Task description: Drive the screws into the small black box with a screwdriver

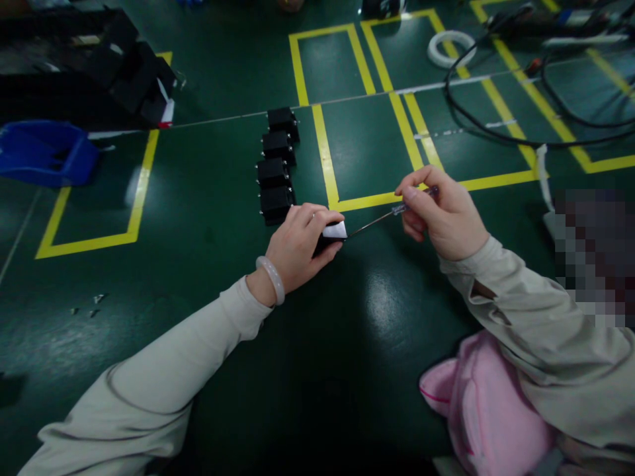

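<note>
My left hand is wrapped round a small black box with a white top patch, low over the green surface. Between the fingers of my right hand is the clear handle of a screwdriver. Its thin shaft points left, and the tip meets the box's right end or lies very close to it; which, I cannot tell. Just beyond my left hand, several similar black boxes stand in a row, with small shiny screws at their sides. My fingers hide much of the held box.
Loose screws lie at the left. A blue bin and stacked black items stand at the back left. At the back right are a white tape roll and a black cable. A pink plush item is at the lower right.
</note>
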`<state>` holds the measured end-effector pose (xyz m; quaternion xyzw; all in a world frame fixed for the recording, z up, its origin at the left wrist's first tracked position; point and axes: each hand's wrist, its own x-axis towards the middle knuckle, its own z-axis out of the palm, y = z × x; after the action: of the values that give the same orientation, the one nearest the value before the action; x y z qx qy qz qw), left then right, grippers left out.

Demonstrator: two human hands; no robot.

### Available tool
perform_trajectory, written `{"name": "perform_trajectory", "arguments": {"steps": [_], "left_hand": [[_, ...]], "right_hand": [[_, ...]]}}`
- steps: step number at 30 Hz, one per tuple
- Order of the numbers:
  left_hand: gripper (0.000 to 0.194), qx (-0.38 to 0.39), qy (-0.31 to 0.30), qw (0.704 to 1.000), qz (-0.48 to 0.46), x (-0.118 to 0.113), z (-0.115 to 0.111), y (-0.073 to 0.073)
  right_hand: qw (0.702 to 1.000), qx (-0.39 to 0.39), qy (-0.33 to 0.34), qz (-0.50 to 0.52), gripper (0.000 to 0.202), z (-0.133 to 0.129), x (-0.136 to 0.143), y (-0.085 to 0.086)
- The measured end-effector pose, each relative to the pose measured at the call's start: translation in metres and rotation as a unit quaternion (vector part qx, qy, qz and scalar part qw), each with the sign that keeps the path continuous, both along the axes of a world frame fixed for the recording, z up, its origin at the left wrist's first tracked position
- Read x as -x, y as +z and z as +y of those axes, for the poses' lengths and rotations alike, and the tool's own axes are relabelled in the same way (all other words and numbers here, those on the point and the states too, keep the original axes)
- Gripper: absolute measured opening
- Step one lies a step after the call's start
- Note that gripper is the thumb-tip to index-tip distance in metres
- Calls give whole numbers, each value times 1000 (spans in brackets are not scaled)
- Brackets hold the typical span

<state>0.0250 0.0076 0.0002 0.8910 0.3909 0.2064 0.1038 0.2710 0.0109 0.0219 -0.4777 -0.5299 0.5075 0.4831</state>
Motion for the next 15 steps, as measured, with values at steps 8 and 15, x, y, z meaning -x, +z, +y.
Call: {"name": "perform_trajectory", "arguments": {"steps": [8, 15], "left_hand": [[34, 9, 6, 1000, 4, -1, 1, 0], [32, 1, 0, 1000, 1, -1, 1, 0]], "right_hand": [[1000, -1, 10, -6, 36, 0, -1, -1], [1000, 7, 0, 0, 26, 0, 0, 1]]}}
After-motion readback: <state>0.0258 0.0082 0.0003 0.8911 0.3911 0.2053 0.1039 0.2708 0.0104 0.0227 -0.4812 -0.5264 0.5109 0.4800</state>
